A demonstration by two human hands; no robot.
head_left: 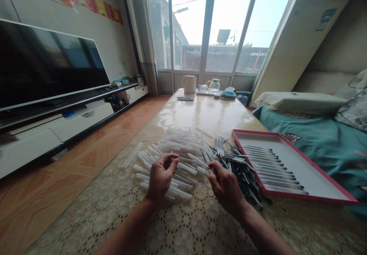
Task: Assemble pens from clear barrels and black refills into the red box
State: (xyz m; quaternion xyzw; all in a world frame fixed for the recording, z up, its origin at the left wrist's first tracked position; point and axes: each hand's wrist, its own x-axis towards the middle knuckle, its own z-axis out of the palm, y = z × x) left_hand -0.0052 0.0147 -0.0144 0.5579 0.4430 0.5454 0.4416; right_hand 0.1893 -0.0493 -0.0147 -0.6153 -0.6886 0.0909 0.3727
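My left hand is over a heap of translucent white tubes, its thumb and forefinger curled together in a pinch. Whatever may be between those fingertips is too small to make out. In my right hand are thin dark sticks that look like pen refills, their ends pointing up and left out of the grip. Right beside that hand lies a pile of black sticks, some with pale shafts. A shallow red-rimmed box holds a row of clear tubes with dark tips.
A patterned, glossy cover lies over the long table. At its far end stand a pale kettle, a glass pitcher and a tissue pack. A green-covered sofa borders the right side. A television stands to the left.
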